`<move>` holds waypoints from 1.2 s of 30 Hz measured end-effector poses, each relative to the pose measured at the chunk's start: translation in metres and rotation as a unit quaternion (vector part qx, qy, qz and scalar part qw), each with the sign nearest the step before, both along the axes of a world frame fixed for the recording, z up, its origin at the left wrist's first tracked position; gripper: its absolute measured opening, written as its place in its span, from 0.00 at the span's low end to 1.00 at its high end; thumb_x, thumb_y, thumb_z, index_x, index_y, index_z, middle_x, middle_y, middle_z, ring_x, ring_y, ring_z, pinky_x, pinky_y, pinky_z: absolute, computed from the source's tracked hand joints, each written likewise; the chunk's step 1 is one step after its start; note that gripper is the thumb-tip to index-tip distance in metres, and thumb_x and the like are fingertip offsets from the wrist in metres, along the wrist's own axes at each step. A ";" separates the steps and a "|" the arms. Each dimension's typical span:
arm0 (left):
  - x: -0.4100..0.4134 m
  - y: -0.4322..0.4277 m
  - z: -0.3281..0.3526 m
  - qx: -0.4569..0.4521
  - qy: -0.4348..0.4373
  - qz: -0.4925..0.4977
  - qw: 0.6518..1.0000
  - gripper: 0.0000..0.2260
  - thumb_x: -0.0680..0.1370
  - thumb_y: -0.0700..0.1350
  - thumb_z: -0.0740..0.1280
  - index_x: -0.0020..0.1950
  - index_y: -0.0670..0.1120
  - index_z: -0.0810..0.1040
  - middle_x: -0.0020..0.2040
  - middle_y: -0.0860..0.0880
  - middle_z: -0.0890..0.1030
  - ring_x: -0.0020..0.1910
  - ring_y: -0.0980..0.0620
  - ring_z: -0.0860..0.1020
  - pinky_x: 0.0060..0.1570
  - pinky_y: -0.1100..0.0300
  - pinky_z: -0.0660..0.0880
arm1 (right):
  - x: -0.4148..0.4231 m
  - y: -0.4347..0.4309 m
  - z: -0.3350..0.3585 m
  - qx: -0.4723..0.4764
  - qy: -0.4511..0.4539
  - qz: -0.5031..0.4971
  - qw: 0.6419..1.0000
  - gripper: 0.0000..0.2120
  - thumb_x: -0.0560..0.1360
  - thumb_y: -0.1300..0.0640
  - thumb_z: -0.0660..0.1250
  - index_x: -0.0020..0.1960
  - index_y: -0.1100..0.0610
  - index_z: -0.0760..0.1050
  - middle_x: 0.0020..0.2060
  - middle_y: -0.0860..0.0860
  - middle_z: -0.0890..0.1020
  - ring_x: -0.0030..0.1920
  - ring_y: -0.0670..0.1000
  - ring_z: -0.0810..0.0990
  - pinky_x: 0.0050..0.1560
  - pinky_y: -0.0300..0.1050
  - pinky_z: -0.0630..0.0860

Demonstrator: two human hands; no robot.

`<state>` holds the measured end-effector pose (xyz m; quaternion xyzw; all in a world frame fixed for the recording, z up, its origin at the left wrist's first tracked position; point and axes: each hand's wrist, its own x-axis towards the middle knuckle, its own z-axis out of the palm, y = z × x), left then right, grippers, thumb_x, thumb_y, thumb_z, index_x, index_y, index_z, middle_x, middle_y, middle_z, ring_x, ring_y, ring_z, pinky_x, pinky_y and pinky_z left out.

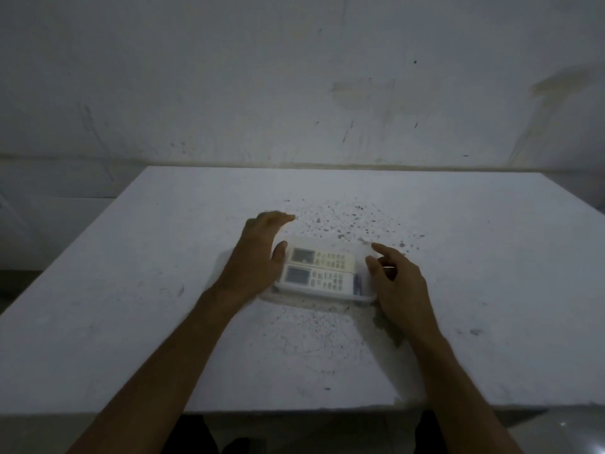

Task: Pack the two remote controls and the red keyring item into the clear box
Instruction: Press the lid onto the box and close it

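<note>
The left hand (258, 250) rests against the left end of the clear rectangular plastic box (322, 298), palm turned toward it, fingers spread loosely over the far left corner and the thumb lying on the box's top edge; it presses rather than clamps, and nothing is enclosed in it. The right hand (397, 283) stands at the right end of the box, fingers loosely curled and parted, the index pointing up and away, with nothing visibly held; whether its palm touches the box wall I cannot tell. Between the two hands, inside the box, two white remote controls lie side by side, lengthwise from left to right, grey screens at the left end and keys toward the right: the far remote (322, 257) and the near remote (316, 278) touch along their long sides. At the right end of the box, just beside the near remote, sits a small dark item (357, 285), too dim to identify. The box stands on a white, dark-speckled table (131, 290), set near the middle, with a stained white wall (294, 77) behind.
</note>
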<state>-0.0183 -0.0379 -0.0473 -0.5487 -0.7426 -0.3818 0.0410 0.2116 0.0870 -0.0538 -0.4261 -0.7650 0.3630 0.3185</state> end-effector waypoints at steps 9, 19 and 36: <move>0.042 0.023 0.027 -0.224 0.164 -0.111 0.954 0.43 0.75 0.74 0.57 0.82 0.50 0.58 0.83 0.49 0.60 0.81 0.48 0.58 0.78 0.51 0.50 | -0.010 0.005 0.009 -0.003 0.000 0.021 1.000 0.20 0.82 0.50 0.64 0.72 0.52 0.75 0.64 0.53 0.82 0.56 0.50 0.82 0.56 0.45 0.81; 0.028 0.039 0.026 -0.269 0.214 -0.079 0.936 0.48 0.70 0.81 0.50 0.82 0.53 0.59 0.81 0.51 0.63 0.78 0.48 0.63 0.77 0.44 0.54 | -0.018 0.004 0.011 -0.028 0.001 0.015 1.000 0.20 0.82 0.47 0.63 0.71 0.52 0.74 0.64 0.52 0.81 0.54 0.45 0.78 0.53 0.38 0.77; 0.022 0.044 0.019 -0.250 0.198 -0.100 0.943 0.50 0.68 0.82 0.51 0.82 0.52 0.58 0.81 0.51 0.63 0.78 0.49 0.63 0.77 0.47 0.53 | 0.000 0.014 0.024 -0.159 0.000 0.044 0.986 0.14 0.80 0.52 0.67 0.63 0.55 0.82 0.47 0.50 0.87 0.46 0.48 0.86 0.49 0.43 0.83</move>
